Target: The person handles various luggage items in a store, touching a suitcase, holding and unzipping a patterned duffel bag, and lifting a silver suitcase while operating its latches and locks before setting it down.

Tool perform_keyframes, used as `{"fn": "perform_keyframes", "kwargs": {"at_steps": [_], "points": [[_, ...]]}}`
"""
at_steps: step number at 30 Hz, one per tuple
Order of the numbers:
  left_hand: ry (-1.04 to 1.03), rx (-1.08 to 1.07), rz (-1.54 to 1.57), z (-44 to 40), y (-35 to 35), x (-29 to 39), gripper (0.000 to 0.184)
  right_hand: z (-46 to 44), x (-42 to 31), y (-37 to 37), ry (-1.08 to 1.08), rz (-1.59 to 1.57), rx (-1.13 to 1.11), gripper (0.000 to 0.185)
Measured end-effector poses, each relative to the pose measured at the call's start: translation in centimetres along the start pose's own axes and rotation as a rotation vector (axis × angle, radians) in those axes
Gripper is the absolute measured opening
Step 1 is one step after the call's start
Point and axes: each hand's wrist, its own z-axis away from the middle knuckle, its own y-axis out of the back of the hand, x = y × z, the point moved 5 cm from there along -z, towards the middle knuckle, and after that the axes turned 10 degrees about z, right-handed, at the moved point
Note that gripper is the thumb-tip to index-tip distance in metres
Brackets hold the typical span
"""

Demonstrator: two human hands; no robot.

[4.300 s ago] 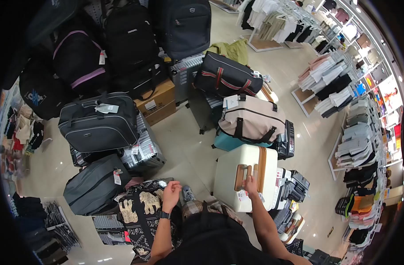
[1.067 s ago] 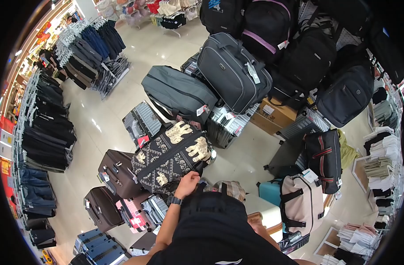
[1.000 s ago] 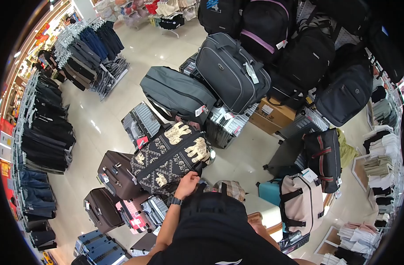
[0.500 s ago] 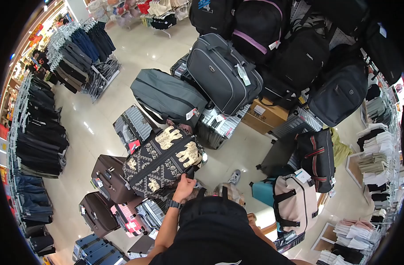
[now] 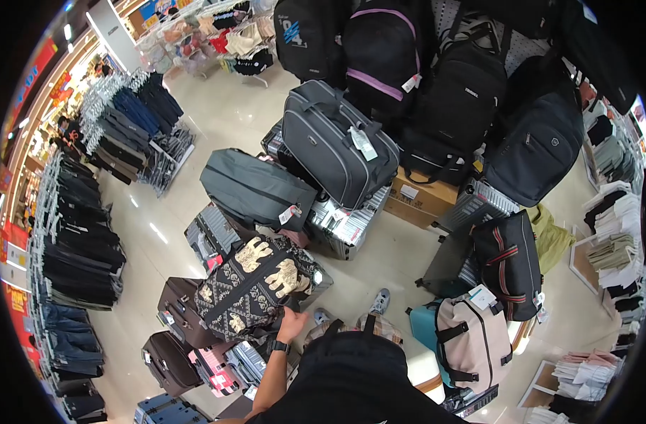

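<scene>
My left hand, with a dark watch on the wrist, is closed at the near end of a black and cream elephant-print travel bag. The fingertips are partly hidden against the bag. It rests on top of standing suitcases, beside a dark brown suitcase. A grey duffel bag lies just beyond it. My right hand is out of view, hidden below my torso or outside the frame.
A large grey travel bag sits on a silver suitcase. To the right are a beige bag, a black striped bag and a cardboard box. Backpacks hang behind; trouser racks stand left.
The view has tilted, so the bags appear lower. My left hand has shifted from the black strap at the bag's end to its near lower corner. My right hand has gone out of sight.
</scene>
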Motion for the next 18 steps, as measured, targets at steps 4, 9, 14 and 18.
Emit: {"fn": "perform_keyframes", "kwargs": {"at_steps": [4,9,14,18], "points": [[0.018,0.062,0.029,-0.9,-0.2,-2.0,0.077,-2.2,0.9,0.9,-0.005,-0.035,-0.007,0.023],[0.102,0.121,0.028,0.1,-1.4,-1.3,0.079,-5.2,1.2,1.7,0.001,-0.048,-0.034,0.023],[0.218,0.265,0.026,0.2,-2.7,-4.8,0.083,-8.2,0.0,3.0,0.031,-0.015,-0.071,0.023],[0.358,0.365,0.108,1.3,-2.8,-10.3,0.080,-10.7,-1.8,4.4,0.077,0.031,-0.100,0.024]]}}
